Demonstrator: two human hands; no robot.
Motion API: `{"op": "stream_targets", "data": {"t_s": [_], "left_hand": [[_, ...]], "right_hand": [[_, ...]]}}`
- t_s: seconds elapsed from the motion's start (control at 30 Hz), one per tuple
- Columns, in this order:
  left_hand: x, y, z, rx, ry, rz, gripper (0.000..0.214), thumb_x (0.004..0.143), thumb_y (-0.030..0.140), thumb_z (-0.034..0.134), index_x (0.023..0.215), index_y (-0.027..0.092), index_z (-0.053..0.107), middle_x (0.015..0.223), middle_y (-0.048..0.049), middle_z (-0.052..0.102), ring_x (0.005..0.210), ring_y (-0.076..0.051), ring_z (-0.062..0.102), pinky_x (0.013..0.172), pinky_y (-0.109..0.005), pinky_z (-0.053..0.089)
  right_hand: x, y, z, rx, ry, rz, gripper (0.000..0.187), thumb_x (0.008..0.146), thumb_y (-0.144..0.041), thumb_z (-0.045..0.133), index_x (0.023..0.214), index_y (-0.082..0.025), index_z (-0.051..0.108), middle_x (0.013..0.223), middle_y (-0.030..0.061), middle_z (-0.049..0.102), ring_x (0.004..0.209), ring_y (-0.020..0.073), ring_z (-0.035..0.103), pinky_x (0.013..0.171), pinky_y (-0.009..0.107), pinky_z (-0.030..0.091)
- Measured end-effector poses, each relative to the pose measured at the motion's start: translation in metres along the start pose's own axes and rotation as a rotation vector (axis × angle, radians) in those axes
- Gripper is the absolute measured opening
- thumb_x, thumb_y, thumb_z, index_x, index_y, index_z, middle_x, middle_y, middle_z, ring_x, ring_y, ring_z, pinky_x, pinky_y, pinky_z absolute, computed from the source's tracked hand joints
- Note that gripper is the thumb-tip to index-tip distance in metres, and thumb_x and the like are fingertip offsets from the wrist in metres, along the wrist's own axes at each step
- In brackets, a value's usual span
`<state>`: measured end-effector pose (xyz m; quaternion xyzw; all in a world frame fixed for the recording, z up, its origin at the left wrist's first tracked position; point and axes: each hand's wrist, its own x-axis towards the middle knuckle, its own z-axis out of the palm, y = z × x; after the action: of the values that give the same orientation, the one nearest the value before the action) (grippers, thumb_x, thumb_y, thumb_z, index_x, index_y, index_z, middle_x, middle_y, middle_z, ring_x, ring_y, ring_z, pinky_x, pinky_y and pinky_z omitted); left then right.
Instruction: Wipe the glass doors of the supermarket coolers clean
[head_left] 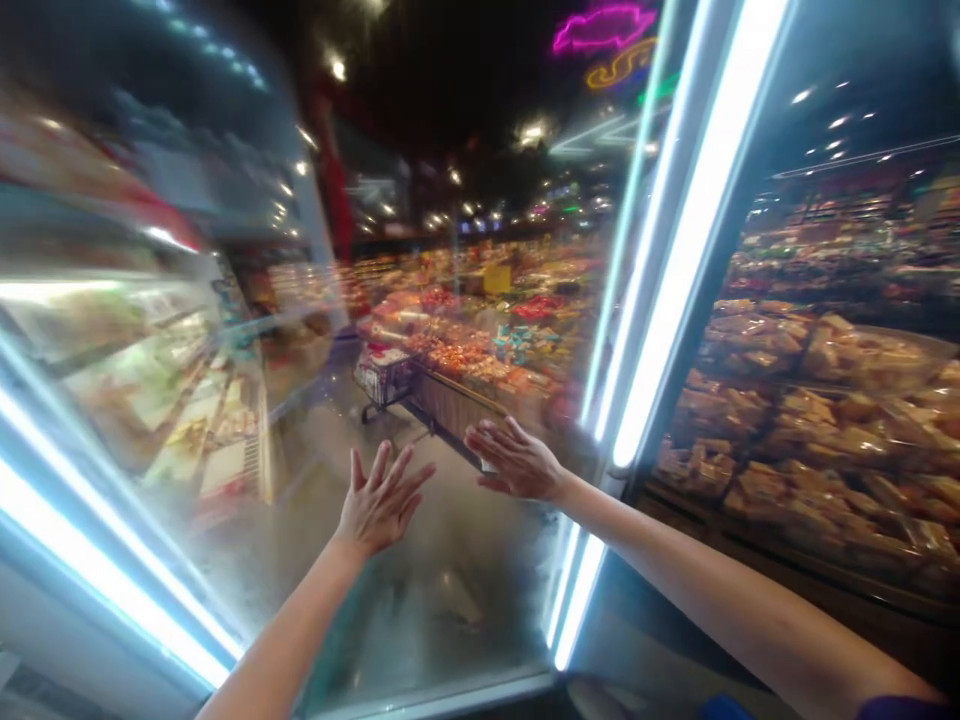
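Note:
My left hand (pixel 381 500) is open, fingers spread, in front of a glass pane (pixel 352 620) that is misted in patches. It looks flat against the glass, though I cannot tell for sure that it touches. To its right, my right hand (pixel 517 462) is also open, palm forward and fingers stretched to the left. A small white patch shows below its fingers, too small to name. Both hands appear to hold nothing. A bright light strip (pixel 675 250) runs beside my right forearm, and another light strip (pixel 97 540) slants up along the left.
Beyond the glass stands a shopping cart (pixel 382 375) beside a produce display (pixel 465 340). A blurred, lit refrigerated shelf (pixel 165 400) lines the left. On the right are bagged goods (pixel 840 430). A pink neon sign (pixel 604 27) hangs above.

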<state>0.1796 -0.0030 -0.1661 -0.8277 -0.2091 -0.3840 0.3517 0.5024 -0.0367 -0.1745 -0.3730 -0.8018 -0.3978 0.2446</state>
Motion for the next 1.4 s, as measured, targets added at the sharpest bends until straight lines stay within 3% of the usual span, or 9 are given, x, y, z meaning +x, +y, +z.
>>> {"op": "stream_targets", "data": {"t_s": [0.1,0.23,0.4,0.47,0.73,0.9,1.0,1.23,1.4], "left_hand": [[0.021,0.02,0.009,0.006,0.005,0.012,0.075,0.093,0.042,0.066,0.159,0.043,0.032,0.173,0.0029,0.026,0.164,-0.027,-0.003,0.132,-0.061,-0.006],[0.038,0.037,0.014,0.014,0.015,0.02,0.077,0.093,0.042,0.066,0.16,0.042,0.028,0.174,0.0035,0.02,0.164,-0.028,-0.002,0.132,-0.061,-0.005],[0.043,0.042,0.011,0.041,0.028,0.01,0.08,0.093,0.041,0.066,0.161,0.041,0.025,0.174,0.0024,0.019,0.164,-0.028,0.0,0.132,-0.061,-0.004],[0.041,0.04,0.01,0.053,0.032,-0.001,0.082,0.093,0.041,0.067,0.162,0.039,0.024,0.174,0.001,0.018,0.164,-0.029,0.001,0.132,-0.061,-0.003],[0.024,0.024,0.01,0.064,0.017,-0.014,0.081,0.093,0.041,0.067,0.162,0.039,0.025,0.174,0.0006,0.021,0.164,-0.028,0.002,0.132,-0.061,-0.003],[0.008,0.006,0.007,0.059,-0.001,-0.032,0.079,0.09,0.04,0.07,0.16,0.04,0.031,0.171,-0.0001,0.03,0.164,-0.028,0.002,0.132,-0.06,-0.003],[-0.002,-0.014,-0.002,0.065,0.006,-0.055,0.08,0.09,0.04,0.07,0.16,0.041,0.032,0.171,0.0004,0.03,0.164,-0.028,0.001,0.132,-0.06,-0.004],[-0.034,-0.067,-0.029,0.095,0.044,-0.112,0.079,0.092,0.039,0.067,0.161,0.04,0.028,0.173,-0.0004,0.023,0.164,-0.03,0.001,0.132,-0.061,-0.006],[-0.065,-0.092,-0.04,0.096,0.057,-0.16,0.081,0.093,0.039,0.067,0.162,0.04,0.024,0.175,0.0011,0.011,0.164,-0.029,0.001,0.132,-0.059,-0.005]], "right_hand": [[-0.014,0.008,0.001,-0.032,0.038,0.147,0.075,0.101,-0.045,0.051,0.165,-0.014,0.028,0.163,0.0193,0.044,0.152,0.0347,0.04,0.127,0.061,0.027],[-0.027,0.011,0.002,-0.047,0.11,0.208,0.08,0.1,-0.046,0.052,0.168,-0.02,0.019,0.164,0.0145,0.044,0.152,0.0314,0.042,0.125,0.056,0.035],[-0.032,0.016,0.001,-0.092,0.242,0.456,0.093,0.099,-0.04,0.052,0.168,-0.012,-0.003,0.174,0.0222,0.004,0.161,0.0448,0.008,0.119,0.077,0.029],[-0.034,0.013,0.0,-0.103,0.277,0.506,0.094,0.099,-0.038,0.051,0.167,-0.011,-0.007,0.174,0.0215,-0.004,0.16,0.0459,0.003,0.117,0.081,0.029],[-0.017,-0.011,0.008,-0.101,0.287,0.503,0.092,0.1,-0.04,0.051,0.168,-0.012,-0.003,0.174,0.0201,0.0,0.161,0.0442,0.006,0.119,0.079,0.029],[0.015,-0.032,0.01,-0.115,0.279,0.408,0.089,0.102,-0.044,0.047,0.167,-0.01,-0.002,0.175,0.0161,0.0,0.162,0.0362,0.001,0.124,0.07,0.029],[0.05,-0.032,0.009,-0.116,0.278,0.434,0.092,0.102,-0.044,0.049,0.167,-0.01,-0.005,0.174,0.0193,0.0,0.162,0.0402,0.004,0.125,0.074,0.021],[0.124,-0.087,0.021,-0.075,0.249,0.246,0.089,0.104,-0.051,0.045,0.168,-0.011,-0.002,0.17,0.0196,0.027,0.16,0.0337,0.024,0.129,0.063,0.024],[0.174,-0.107,0.023,-0.061,0.216,0.152,0.088,0.103,-0.046,0.05,0.167,-0.006,0.005,0.171,0.0203,0.023,0.162,0.034,0.013,0.131,0.062,0.015]]}}
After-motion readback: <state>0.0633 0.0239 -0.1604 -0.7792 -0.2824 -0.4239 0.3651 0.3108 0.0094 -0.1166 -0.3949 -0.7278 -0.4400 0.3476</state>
